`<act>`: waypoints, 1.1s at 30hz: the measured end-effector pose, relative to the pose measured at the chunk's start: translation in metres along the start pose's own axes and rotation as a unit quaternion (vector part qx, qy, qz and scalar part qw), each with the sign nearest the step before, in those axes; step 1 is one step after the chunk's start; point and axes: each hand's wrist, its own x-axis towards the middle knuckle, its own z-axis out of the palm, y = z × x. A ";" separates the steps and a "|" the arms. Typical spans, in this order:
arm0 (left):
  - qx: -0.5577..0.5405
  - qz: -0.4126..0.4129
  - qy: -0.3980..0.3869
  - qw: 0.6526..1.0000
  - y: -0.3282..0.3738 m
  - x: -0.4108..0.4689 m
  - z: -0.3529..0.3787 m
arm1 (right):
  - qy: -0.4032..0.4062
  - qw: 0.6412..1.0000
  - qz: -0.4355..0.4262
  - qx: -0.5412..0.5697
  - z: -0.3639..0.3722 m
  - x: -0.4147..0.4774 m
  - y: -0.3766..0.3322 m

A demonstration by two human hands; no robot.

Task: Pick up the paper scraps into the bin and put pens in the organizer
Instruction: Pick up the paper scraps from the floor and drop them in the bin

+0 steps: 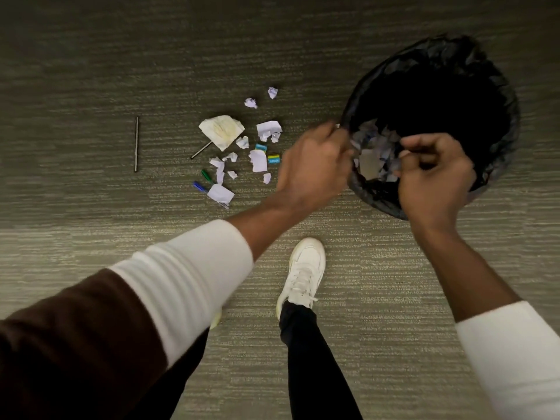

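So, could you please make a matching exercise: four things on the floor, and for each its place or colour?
Things:
1. bin
2. green pen
3. thin dark pen
4. white shoe

Descriptions:
A. lies alone, left of the scraps
B. black liner, both hands at its rim
C. below the hands, on the carpet
D. among the paper scraps

Pairs: 1-B, 2-D, 3-A, 4-C

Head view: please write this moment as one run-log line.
left hand: at bin rim | right hand: over bin, curled | paper scraps: some on carpet | pens: on carpet
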 end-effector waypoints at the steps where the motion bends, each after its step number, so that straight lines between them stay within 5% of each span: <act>1: 0.006 -0.021 0.010 1.000 -0.017 -0.007 0.000 | -0.015 0.999 -0.032 0.007 0.008 -0.006 -0.006; 4: 0.036 -0.073 0.011 0.997 -0.072 -0.032 0.006 | -0.084 0.988 -0.126 -0.010 0.038 -0.027 -0.018; 7: 0.106 -0.103 -0.079 0.986 -0.125 -0.055 0.018 | -0.176 0.967 -0.168 -0.076 0.074 -0.047 -0.012; 13: 0.194 -0.095 -0.252 0.943 -0.205 -0.055 0.048 | -0.347 0.866 -0.137 -0.332 0.153 -0.058 0.033; 16: 0.219 -0.075 -0.277 0.933 -0.234 -0.030 0.072 | -0.366 0.823 -0.128 -0.415 0.187 -0.048 0.060; 22: 0.211 0.003 -0.207 0.955 -0.279 0.031 0.116 | -0.327 0.833 -0.123 -0.430 0.248 0.003 0.093; 33: 0.184 0.068 -0.284 0.939 -0.294 0.058 0.161 | -0.328 0.805 -0.163 -0.467 0.273 0.028 0.137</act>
